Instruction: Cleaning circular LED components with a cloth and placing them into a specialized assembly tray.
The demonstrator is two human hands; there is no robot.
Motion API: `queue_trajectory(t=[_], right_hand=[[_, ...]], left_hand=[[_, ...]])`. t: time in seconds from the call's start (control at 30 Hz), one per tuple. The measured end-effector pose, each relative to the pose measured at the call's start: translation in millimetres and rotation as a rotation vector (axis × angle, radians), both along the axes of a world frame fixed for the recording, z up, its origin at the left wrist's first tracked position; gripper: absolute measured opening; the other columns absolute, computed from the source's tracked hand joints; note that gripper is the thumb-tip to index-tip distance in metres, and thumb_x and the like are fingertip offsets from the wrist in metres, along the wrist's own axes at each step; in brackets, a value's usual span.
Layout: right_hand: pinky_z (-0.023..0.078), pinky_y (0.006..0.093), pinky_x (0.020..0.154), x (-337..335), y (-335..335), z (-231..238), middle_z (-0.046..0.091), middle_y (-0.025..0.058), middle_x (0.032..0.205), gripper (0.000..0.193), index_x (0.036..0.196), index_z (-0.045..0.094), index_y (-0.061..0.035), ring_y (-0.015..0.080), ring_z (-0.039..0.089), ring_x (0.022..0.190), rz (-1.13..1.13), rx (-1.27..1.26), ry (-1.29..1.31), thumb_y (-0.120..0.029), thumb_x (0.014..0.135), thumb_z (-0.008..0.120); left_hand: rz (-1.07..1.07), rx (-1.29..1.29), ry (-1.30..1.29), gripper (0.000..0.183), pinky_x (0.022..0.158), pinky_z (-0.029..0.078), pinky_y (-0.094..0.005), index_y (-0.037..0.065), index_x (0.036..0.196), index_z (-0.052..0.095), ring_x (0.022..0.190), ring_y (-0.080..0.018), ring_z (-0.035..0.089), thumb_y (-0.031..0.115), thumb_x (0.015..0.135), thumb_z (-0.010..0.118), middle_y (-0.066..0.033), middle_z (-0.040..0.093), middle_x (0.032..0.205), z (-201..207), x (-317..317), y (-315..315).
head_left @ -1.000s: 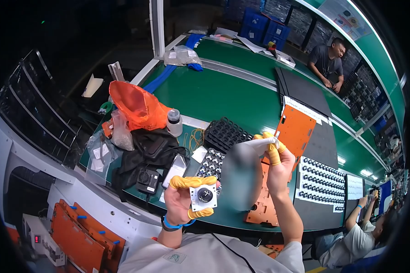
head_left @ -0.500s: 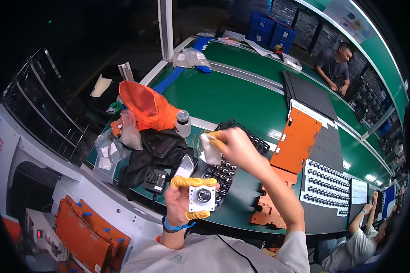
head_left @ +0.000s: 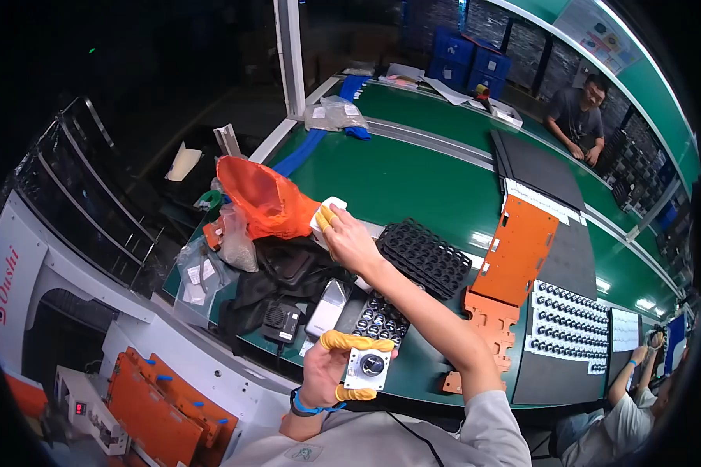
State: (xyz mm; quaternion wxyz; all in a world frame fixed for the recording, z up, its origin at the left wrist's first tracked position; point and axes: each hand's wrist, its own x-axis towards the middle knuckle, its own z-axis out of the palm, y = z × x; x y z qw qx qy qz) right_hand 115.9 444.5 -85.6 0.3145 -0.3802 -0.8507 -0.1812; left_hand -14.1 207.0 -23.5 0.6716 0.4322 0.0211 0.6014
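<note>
Red lettering is borne by the white machine (head_left: 12, 292). Round lens parts (head_left: 379, 321) are gathered beside the stacked black trays (head_left: 427, 258); pale contents are held in a clear bag (head_left: 237, 249). The square white plate (head_left: 368, 369) is gripped at its edges by the left hand (head_left: 321, 379), above the bench's near edge. By the right hand (head_left: 353, 243), well apart, what seems a white cloth (head_left: 332, 205) is pinched beside the orange bag (head_left: 269, 201).

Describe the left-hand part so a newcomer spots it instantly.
By the dark green worktable, find the left hand in yellow finger covers. It holds a square white plate with a dark round centre; the small round pieces beyond show no such plate.
</note>
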Motion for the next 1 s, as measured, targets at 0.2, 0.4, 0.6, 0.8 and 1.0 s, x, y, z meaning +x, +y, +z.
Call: queue_trajectory(t=[0.2, 0.4, 0.6, 0.8, 1.0], right_hand=[[0.052, 0.043, 0.104, 6, 0, 10, 0.064, 0.0217, 0.126, 0.035, 0.12, 0.065, 0.0046, 0.0376, 0.055, 0.13, 0.133, -0.111, 0.006, -0.01, 0.088, 0.063], [0.055, 0.0424, 0.099, 20, -43, 41, 0.061, 0.0211, 0.133, 0.039, 0.127, 0.063, 0.0005, 0.0382, 0.061, 0.123, 0.239, -0.167, 0.181, -0.01, 0.09, 0.068], [0.053, 0.0413, 0.107, 48, -114, 77, 0.039, 0.0176, 0.158, 0.065, 0.156, 0.033, -0.0011, 0.0321, 0.047, 0.143, 0.258, -0.563, 1.146, 0.004, 0.097, 0.06], [0.053, 0.0425, 0.102, 98, -206, 82, 0.059, 0.0219, 0.137, 0.059, 0.142, 0.051, 0.0018, 0.0325, 0.062, 0.123, 0.334, -0.462, 0.737, -0.021, 0.093, 0.075], [0.052, 0.0413, 0.097, 116, -259, 89, 0.066, 0.0181, 0.124, 0.065, 0.129, 0.062, 0.0023, 0.0343, 0.065, 0.113, 0.244, -0.345, 0.739, -0.02, 0.075, 0.091]], left_hand=[[-0.07, -0.024, 0.028, 0.066, 0.107, 0.05, -0.0521, -0.002, 0.12, 0.052, 0.122, -0.0408, 0.064, 0.005, 0.07, 0.094, -0.0294, 0.065, 0.128, -1, 7, 2], [-0.005, -0.047, 0.083, 0.072, 0.107, 0.051, -0.0478, -0.001, 0.13, 0.051, 0.121, -0.0373, 0.065, 0.007, 0.072, 0.093, -0.0262, 0.065, 0.13, 1, 11, 7], [0.245, -0.286, 0.114, 0.066, 0.104, 0.051, -0.0357, -0.001, 0.137, 0.051, 0.123, -0.0229, 0.062, 0.006, 0.081, 0.086, -0.0178, 0.062, 0.136, -8, 25, 16], [0.269, -0.297, 0.114, 0.065, 0.103, 0.049, -0.0328, -0.001, 0.138, 0.054, 0.119, -0.0176, 0.061, 0.007, 0.082, 0.086, -0.0089, 0.062, 0.129, -9, 50, 13], [0.149, -0.217, 0.155, 0.072, 0.1, 0.051, -0.0314, 0.0, 0.137, 0.054, 0.115, -0.0169, 0.063, 0.013, 0.077, 0.091, -0.0075, 0.064, 0.126, -18, 72, 0]])
